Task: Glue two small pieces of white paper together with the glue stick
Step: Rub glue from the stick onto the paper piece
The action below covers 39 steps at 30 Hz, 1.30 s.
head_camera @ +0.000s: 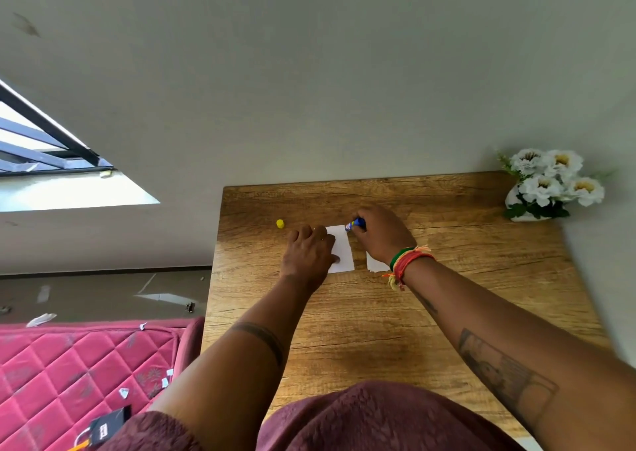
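Observation:
Two small white papers lie on the wooden table (395, 319). My left hand (308, 254) lies flat on the left paper (344, 249), covering its left part. My right hand (380, 232) grips the blue glue stick (356, 224), whose tip touches the top right corner of that paper. The second paper (375, 264) lies just to the right, mostly hidden under my right wrist. The glue stick's yellow cap (280, 223) stands on the table to the left of my left hand.
A white vase of white flowers (547, 185) stands at the table's far right corner against the wall. The table's left edge drops to the floor, with a red quilted mattress (79, 364) strewn with paper scraps below.

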Motion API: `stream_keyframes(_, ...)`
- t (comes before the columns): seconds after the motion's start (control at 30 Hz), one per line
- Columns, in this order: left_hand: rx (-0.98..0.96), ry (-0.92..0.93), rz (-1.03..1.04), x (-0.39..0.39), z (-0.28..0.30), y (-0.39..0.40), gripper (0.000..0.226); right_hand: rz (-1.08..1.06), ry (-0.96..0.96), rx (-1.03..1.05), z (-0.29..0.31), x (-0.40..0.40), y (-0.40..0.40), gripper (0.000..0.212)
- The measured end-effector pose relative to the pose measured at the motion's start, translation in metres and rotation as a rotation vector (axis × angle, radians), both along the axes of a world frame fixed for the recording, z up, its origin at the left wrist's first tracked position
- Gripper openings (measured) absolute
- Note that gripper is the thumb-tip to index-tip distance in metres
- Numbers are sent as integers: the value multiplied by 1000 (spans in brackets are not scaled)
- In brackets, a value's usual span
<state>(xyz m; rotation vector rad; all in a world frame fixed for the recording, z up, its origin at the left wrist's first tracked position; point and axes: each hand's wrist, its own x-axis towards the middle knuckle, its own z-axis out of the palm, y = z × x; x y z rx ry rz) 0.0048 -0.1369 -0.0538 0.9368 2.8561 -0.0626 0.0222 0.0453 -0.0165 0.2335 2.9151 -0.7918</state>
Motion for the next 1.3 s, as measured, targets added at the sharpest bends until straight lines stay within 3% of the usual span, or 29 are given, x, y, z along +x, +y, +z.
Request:
stream_keyframes(0.57, -7, -10, 19, 3, -2, -3, 45, 239, -52, 112, 5, 0, -6, 16)
stream_keyframes(0.97, -26, -23, 49, 7, 6, 2, 39, 283, -135, 144, 8, 29, -14, 23)
stream_keyframes(1.13, 12, -74, 80, 5, 8, -3, 40, 155, -201, -10, 9, 29, -3, 21)
stream_keyframes(1.23, 20, -97, 109, 4, 9, -5, 48, 36, -228, -186, 13, 28, 6, 4)
stream_keyframes(1.3, 31, -111, 116, 3, 9, -5, 50, -34, -253, -293, 16, 28, 10, 14)
